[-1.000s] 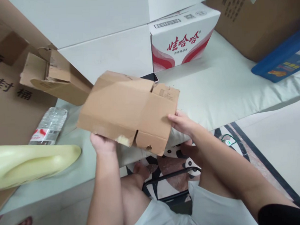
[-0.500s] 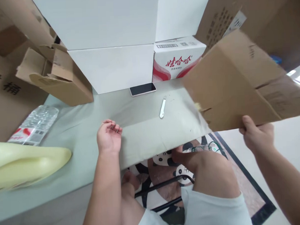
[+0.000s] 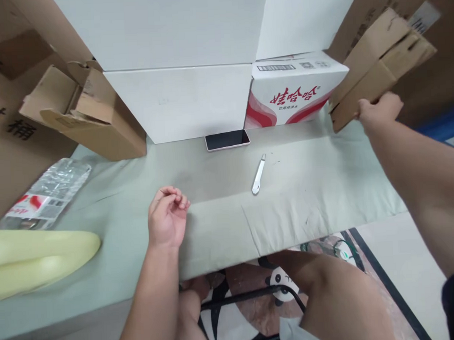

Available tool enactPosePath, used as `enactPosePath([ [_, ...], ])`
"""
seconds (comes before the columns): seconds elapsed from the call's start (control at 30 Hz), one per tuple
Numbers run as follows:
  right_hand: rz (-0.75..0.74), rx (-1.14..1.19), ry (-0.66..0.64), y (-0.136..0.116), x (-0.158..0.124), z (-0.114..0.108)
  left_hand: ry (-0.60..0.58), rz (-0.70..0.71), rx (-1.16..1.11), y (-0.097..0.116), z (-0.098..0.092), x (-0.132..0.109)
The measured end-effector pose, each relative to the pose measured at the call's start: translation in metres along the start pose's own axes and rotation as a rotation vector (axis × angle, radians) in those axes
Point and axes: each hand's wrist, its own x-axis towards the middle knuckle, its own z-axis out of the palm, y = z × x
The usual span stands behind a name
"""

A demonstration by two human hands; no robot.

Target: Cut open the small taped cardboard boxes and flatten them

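At the far right end of the table, my right hand (image 3: 380,110) grips the lower edge of a brown cardboard box (image 3: 380,68). The box is tilted, its lower corner close to the tabletop, beside a white carton with red lettering (image 3: 297,94). My left hand (image 3: 169,215) rests palm up near the table's front edge, fingers curled in against the thumb, and nothing shows in it. Between the hands lies a white utility knife (image 3: 259,174). Behind the knife is a phone (image 3: 227,140), its dark screen facing up.
Large white boxes (image 3: 182,102) stand along the back. On the left are an open brown box (image 3: 107,115), clear plastic packaging (image 3: 49,193) and a pale yellow curved object (image 3: 46,258). Big brown cartons (image 3: 13,99) flank the table (image 3: 214,225). My legs are below its edge.
My right hand has carried the cardboard box away from me, from over the table's front right to the back right, and turned it. My left hand's fingers have curled slightly more.
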Motion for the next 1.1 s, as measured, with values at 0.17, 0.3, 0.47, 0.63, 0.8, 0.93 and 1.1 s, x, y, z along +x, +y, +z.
enactPosePath([
  [0.17, 0.109, 0.219, -0.156, -0.024, -0.022, 0.007, -0.094, 0.017, 0.021, 0.004, -0.006, -0.003],
  [0.3, 0.118, 0.182, -0.196, -0.010, -0.057, -0.018, -0.094, 0.014, -0.045, 0.014, -0.014, -0.005],
  [0.47, -0.041, 0.179, -0.232, -0.045, -0.090, -0.065, -0.121, 0.047, -0.181, 0.025, -0.023, -0.017],
  [0.63, -0.529, 0.243, -0.472, -0.163, -0.170, -0.067, -0.136, 0.103, -0.304, 0.030, -0.029, -0.023],
  [0.8, -1.060, 0.323, -0.806, -0.293, -0.309, -0.040, -0.167, 0.089, -0.342, 0.037, -0.036, -0.014],
  [0.93, -1.232, 0.426, -0.808, -0.385, -0.375, -0.027, -0.117, 0.125, -0.387, 0.046, -0.047, -0.008],
  [1.1, -1.241, 0.387, -0.713, -0.474, -0.365, -0.021, -0.104, 0.108, -0.437, 0.054, -0.057, -0.006],
])
